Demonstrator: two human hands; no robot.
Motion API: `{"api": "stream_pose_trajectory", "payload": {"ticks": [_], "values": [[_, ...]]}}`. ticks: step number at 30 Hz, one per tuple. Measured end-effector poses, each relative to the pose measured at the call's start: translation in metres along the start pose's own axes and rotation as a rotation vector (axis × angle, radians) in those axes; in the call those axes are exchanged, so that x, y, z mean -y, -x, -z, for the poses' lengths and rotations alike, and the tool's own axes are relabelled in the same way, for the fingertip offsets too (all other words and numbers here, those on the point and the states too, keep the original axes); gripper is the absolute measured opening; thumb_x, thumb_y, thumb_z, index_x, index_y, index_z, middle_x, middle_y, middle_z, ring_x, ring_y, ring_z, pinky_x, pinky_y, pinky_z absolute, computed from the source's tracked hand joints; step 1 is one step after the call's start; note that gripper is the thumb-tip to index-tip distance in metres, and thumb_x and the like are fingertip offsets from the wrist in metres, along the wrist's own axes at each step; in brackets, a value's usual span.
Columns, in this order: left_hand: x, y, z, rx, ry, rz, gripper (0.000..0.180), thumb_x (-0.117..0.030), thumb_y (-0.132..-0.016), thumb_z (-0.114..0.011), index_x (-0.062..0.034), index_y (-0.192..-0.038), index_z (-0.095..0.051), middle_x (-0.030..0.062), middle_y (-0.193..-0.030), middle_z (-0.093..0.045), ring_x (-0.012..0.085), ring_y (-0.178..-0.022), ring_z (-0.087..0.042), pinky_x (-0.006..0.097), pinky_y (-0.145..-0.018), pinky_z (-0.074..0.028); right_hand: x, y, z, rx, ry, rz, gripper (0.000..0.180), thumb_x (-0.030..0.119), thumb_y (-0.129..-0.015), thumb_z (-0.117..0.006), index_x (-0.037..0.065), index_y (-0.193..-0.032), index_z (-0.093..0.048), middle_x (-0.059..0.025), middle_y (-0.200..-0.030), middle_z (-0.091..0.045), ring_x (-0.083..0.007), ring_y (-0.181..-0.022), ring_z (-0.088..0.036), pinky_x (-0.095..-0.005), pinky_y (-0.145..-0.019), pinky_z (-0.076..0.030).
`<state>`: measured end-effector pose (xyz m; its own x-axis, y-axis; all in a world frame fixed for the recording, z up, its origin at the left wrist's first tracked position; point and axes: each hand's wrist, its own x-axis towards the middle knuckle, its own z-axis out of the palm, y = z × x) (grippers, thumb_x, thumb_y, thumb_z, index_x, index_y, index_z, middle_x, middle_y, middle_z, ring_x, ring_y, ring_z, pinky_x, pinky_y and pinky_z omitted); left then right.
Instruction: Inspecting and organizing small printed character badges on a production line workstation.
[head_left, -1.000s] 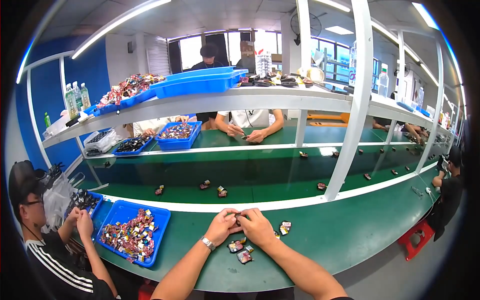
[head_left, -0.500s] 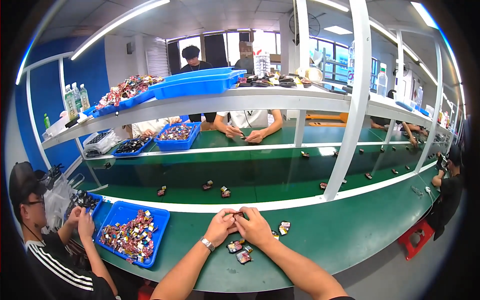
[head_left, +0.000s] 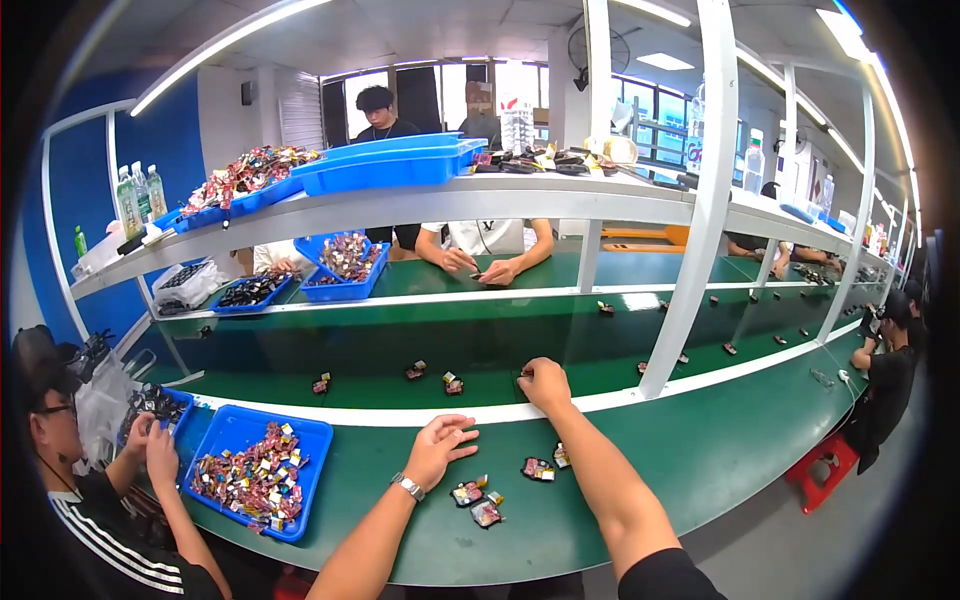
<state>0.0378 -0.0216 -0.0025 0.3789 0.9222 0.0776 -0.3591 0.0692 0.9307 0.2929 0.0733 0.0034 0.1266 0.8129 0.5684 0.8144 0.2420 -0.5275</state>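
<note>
My left hand [head_left: 438, 452] hovers over the green bench with its fingers apart and nothing in them; a wristwatch is on that wrist. My right hand [head_left: 546, 386] reaches across the white rail to the belt's near edge. Its fingers are pinched downward, and whatever they hold is mostly hidden, with only a dark bit at the tips. Near my forearms lie several small black parts with printed wrappers and yellow-white tabs: one part [head_left: 537, 469] beside my right forearm, another part [head_left: 468, 492] and a third part [head_left: 487, 513] closer to my left wrist.
A blue tray [head_left: 322, 470] heaped with similar parts stands left, beside a seated co-worker [head_left: 75, 480]. Beyond the white rail [head_left: 350, 415], scattered parts [head_left: 453, 384] lie on the dark green belt. A white post [head_left: 690, 250] and overhead shelf [head_left: 450, 207] frame the reach; another person works opposite.
My hands were together over the bench around a small dark piece. Now they are apart: the right has moved forward to the belt, while the left stays over the bench with opened fingers.
</note>
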Motion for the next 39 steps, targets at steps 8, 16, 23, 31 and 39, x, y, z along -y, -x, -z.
{"api": "stream_pose_trajectory", "payload": {"ticks": [8, 16, 23, 31, 39], "values": [[0.001, 0.000, 0.009, 0.026, -0.063, -0.007, 0.022, -0.005, -0.096, -0.051, 0.0002, -0.117, -0.052, 0.0185, -0.122, -0.059, 0.0271, -0.109, -0.061, 0.040, -0.090, -0.055, -0.006, 0.042, 0.073, 0.216, 0.103, -0.088, 0.039, 0.024, -0.078, -0.072, 0.001, -0.109, -0.066, -0.0174, -0.104, -0.067, -0.0331, -0.098, -0.063, -0.0395, -0.090, -0.050], [-0.002, -0.001, 0.004, 0.044, -0.171, 0.002, 0.023, -0.004, -0.095, -0.053, 0.0036, -0.116, -0.053, 0.0190, -0.111, -0.064, 0.0226, -0.095, -0.066, 0.033, -0.083, -0.057, 0.020, 0.099, 0.117, 0.591, -0.063, -0.165, 0.025, 0.020, -0.077, -0.074, 0.002, -0.093, -0.070, -0.0130, -0.087, -0.071, -0.0247, -0.080, -0.067, -0.0344, -0.076, -0.052], [-0.004, 0.007, -0.007, 0.164, -0.172, 0.107, 0.039, -0.012, -0.098, -0.052, 0.0052, -0.131, -0.046, 0.0194, -0.122, -0.060, 0.0222, -0.103, -0.064, 0.033, -0.089, -0.054, 0.063, 0.074, 0.095, 0.622, -0.401, -0.111, 0.014, 0.008, -0.080, -0.071, 0.001, -0.092, -0.068, -0.0073, -0.084, -0.071, -0.0156, -0.078, -0.067, -0.0292, -0.075, -0.052], [-0.008, 0.008, -0.006, 0.221, -0.032, 0.127, 0.046, -0.004, -0.095, -0.054, -0.0020, -0.139, -0.042, 0.0110, -0.130, -0.057, 0.0180, -0.112, -0.060, 0.035, -0.093, -0.053, 0.098, 0.093, 0.061, 0.322, -0.423, 0.171, 0.017, 0.010, -0.078, -0.075, 0.006, -0.095, -0.071, -0.0088, -0.091, -0.063, -0.0236, -0.075, -0.063, -0.0335, -0.070, -0.052], [-0.006, 0.006, -0.008, 0.129, -0.018, 0.133, 0.040, 0.004, -0.093, -0.053, 0.0004, -0.132, -0.049, 0.0097, -0.123, -0.059, 0.0167, -0.108, -0.061, 0.031, -0.090, -0.056, 0.095, 0.093, 0.055, 0.223, -0.347, 0.377, 0.012, 0.008, -0.077, -0.073, 0.008, -0.089, -0.071, -0.0038, -0.105, -0.064, -0.0230, -0.086, -0.066, -0.0318, -0.073, -0.054]]}}
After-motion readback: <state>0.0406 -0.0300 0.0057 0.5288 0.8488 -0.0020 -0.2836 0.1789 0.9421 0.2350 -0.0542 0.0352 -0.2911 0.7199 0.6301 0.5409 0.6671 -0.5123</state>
